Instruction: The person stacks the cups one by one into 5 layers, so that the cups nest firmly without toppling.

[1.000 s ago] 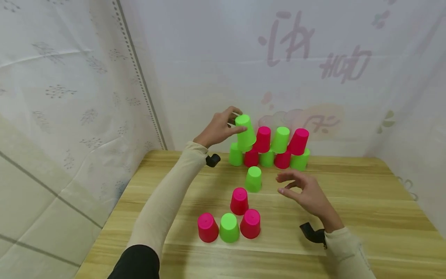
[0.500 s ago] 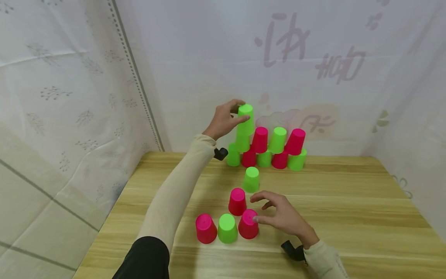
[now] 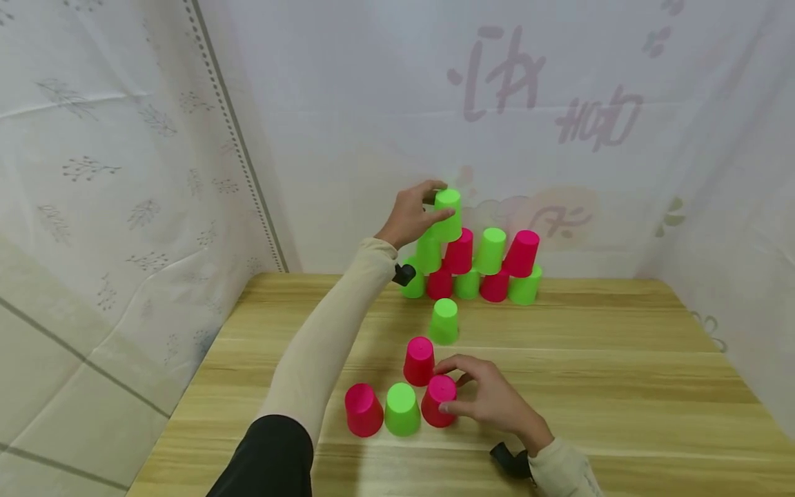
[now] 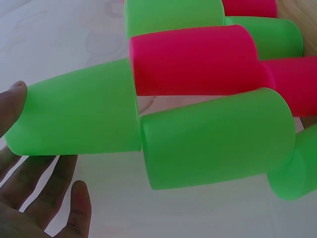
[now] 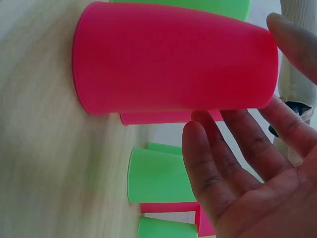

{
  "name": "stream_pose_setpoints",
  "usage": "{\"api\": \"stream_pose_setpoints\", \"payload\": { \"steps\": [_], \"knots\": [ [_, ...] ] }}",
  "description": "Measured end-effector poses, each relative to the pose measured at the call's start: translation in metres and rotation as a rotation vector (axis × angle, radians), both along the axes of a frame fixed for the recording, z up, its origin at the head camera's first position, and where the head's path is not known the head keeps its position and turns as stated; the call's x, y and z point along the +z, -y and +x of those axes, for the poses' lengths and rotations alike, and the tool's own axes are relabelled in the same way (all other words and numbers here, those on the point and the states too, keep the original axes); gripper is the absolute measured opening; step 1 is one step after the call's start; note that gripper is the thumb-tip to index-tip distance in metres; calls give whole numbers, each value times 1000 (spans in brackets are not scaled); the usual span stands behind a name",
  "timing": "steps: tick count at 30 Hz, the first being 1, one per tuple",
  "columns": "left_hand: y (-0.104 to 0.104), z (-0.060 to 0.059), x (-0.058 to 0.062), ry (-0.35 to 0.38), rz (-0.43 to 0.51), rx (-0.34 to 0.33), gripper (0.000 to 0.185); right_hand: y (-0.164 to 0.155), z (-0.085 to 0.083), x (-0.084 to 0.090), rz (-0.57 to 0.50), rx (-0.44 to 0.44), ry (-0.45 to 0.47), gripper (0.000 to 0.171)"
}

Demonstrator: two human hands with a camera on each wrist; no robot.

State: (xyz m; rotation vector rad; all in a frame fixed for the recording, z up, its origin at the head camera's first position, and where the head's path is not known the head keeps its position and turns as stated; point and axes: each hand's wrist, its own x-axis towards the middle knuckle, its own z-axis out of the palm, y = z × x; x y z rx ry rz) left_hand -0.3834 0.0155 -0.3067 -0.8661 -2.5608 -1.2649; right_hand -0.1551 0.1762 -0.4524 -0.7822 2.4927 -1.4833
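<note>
The left hand [image 3: 411, 215] gripped a green cup [image 3: 448, 214], fingers curled around it, atop the cup pyramid [image 3: 478, 266]. Nearer than the pyramid, the right hand [image 3: 491, 397] curled its fingers round a pink cup [image 3: 438, 400].

I see a wooden desk [image 3: 621, 386] set into a corner of white patterned sheeting [image 3: 124, 138]. Near the desk's front edge stand a pink cup [image 3: 363, 411] and a green cup [image 3: 401, 410] side by side, upside down. A lone green cup [image 3: 444, 322] stands nearer the desk's middle.
</note>
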Motion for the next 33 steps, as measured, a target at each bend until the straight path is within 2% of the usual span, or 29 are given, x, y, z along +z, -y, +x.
{"api": "stream_pose_setpoints", "payload": {
  "steps": [10,17,24,33],
  "knots": [
    [-4,-5,-5,26,-4,-8,52,2,2,-4,6,-11,34,48],
    [2,-2,-10,49,9,-11,55,3,2,-4,10,-17,21,49],
    [26,5,-34,78,19,16,58,3,1,-4,12,-20,-4,47],
    [68,21,-72,174,-46,50,57,-9,-5,-3,3,-59,-9,46]
  ]
}}
